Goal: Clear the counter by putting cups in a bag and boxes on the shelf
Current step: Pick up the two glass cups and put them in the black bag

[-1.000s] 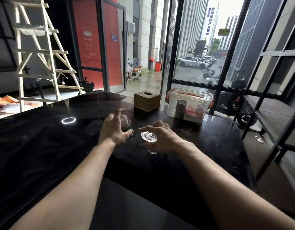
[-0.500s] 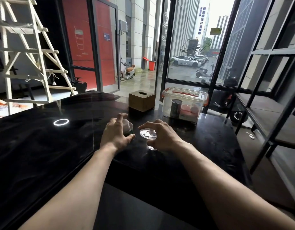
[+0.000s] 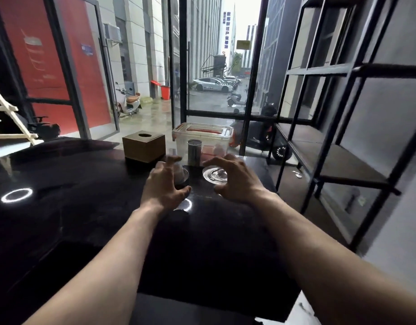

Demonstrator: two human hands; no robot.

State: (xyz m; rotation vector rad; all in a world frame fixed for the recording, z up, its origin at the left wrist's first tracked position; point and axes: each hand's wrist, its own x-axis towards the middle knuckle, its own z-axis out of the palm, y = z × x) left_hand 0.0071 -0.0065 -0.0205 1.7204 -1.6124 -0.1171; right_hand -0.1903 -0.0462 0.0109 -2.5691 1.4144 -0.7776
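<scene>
On the black counter [image 3: 68, 207], my left hand [image 3: 164, 186] wraps a small dark-bottomed cup [image 3: 181, 175], fingers behind it and thumb in front. To its right, my right hand [image 3: 235, 181] arches over a clear glass cup [image 3: 214, 175], fingers and thumb against its sides. I cannot tell whether either cup is off the counter. Just beyond stand a brown tissue box [image 3: 143, 147], a clear plastic box with a red lid [image 3: 203, 134] and a metal tumbler [image 3: 194, 152] in front of that box. No bag is in view.
A black metal shelf unit [image 3: 335, 160] with bare boards stands along the right wall. Glass panes and a door close off the far side, with scooters outside. A wooden ladder [image 3: 12, 118] leans at the far left. Round light reflections [image 3: 16, 195] lie on the counter.
Both hands, still around the cups, have moved away from me toward the boxes. The view has swung right and forward, and the ladder has slid to the left edge.
</scene>
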